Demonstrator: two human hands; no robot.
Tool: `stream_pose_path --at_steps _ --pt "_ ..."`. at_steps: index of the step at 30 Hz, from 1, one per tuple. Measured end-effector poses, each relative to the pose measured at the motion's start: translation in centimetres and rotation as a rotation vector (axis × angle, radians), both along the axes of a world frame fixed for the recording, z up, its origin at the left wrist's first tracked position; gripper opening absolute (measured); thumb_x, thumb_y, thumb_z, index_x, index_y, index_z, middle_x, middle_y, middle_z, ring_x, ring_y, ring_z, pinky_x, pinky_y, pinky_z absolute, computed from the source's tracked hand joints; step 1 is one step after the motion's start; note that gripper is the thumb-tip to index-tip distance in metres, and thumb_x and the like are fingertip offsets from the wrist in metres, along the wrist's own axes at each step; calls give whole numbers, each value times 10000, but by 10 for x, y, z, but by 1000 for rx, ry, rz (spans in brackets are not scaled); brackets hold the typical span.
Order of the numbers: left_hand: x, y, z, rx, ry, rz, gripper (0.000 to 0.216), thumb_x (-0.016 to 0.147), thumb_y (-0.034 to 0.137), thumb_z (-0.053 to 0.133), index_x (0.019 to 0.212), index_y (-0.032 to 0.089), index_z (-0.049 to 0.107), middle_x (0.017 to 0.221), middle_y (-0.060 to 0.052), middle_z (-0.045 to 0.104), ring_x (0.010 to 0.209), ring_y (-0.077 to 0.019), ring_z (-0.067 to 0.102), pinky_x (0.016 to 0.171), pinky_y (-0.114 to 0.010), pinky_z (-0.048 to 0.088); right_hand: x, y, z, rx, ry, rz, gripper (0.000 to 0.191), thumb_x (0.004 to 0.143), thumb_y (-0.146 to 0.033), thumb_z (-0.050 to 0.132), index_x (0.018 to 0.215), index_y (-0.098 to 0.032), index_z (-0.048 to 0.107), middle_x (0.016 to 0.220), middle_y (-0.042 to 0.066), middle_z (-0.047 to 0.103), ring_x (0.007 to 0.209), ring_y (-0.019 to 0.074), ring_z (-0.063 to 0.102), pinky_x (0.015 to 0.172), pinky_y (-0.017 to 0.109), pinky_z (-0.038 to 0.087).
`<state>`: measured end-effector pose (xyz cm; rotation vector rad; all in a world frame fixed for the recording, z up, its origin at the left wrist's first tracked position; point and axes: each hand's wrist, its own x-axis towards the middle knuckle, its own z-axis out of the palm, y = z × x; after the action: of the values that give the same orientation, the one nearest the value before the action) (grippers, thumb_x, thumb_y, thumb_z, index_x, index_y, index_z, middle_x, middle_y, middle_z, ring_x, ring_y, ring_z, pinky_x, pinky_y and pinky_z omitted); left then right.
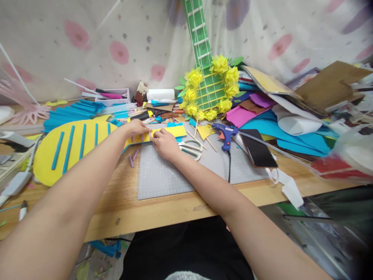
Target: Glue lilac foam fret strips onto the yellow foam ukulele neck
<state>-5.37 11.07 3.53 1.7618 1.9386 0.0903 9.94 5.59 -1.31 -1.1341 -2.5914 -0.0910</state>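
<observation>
A yellow paper guitar (46,155) with blue strips across its round body lies on the table, its neck (177,131) pointing right. Over the neck, my left hand (136,127) is closed, fingertips pinching the far end of a short purple strip (150,135). My right hand (164,144) has its fingers curled at the near end of that same strip, pressing it crosswise on the neck. More purple strips sit across the neck to the left, partly behind my left hand. A few loose purple pieces (131,161) lie on the wood below.
Scissors (190,147), a blue glue gun (225,134) and a phone (258,148) lie on or by the grey cutting mat (166,182). A green paper guitar with yellow flowers (204,83) leans at the back. Coloured paper (279,130) is piled at right.
</observation>
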Motion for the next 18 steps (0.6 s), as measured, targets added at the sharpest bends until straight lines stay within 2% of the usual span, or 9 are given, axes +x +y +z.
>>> stream_pose_path --at_steps 6,9,13,18 --pt "1 0 2 27 61 -15 362 629 499 620 769 173 691 689 -7 644 628 -149 550 549 -225 411 -1 -1 0 0 12 -11 311 887 -192 363 1058 -168 621 991 90 592 936 233 425 769 340 358" --pt "-2 2 3 -30 70 -9 413 647 532 584 849 189 695 733 -26 664 626 -173 587 565 -247 434 0 -1 -2 -4 60 -19 316 886 -201 373 1088 -181 616 1006 79 598 930 224 431 776 336 356" --pt "-8 6 4 -17 58 -2 479 708 559 499 925 173 684 748 -69 676 630 -185 610 597 -259 451 3 1 -5 -18 131 -23 308 881 -215 393 1067 -197 638 1006 67 610 914 208 453 781 322 355" --pt "-7 2 8 -180 18 -56 452 688 554 542 932 198 675 709 -45 670 519 -171 572 543 -288 452 5 0 -4 -40 197 -40 309 872 -216 402 1035 -195 664 985 56 624 900 198 472 778 311 361"
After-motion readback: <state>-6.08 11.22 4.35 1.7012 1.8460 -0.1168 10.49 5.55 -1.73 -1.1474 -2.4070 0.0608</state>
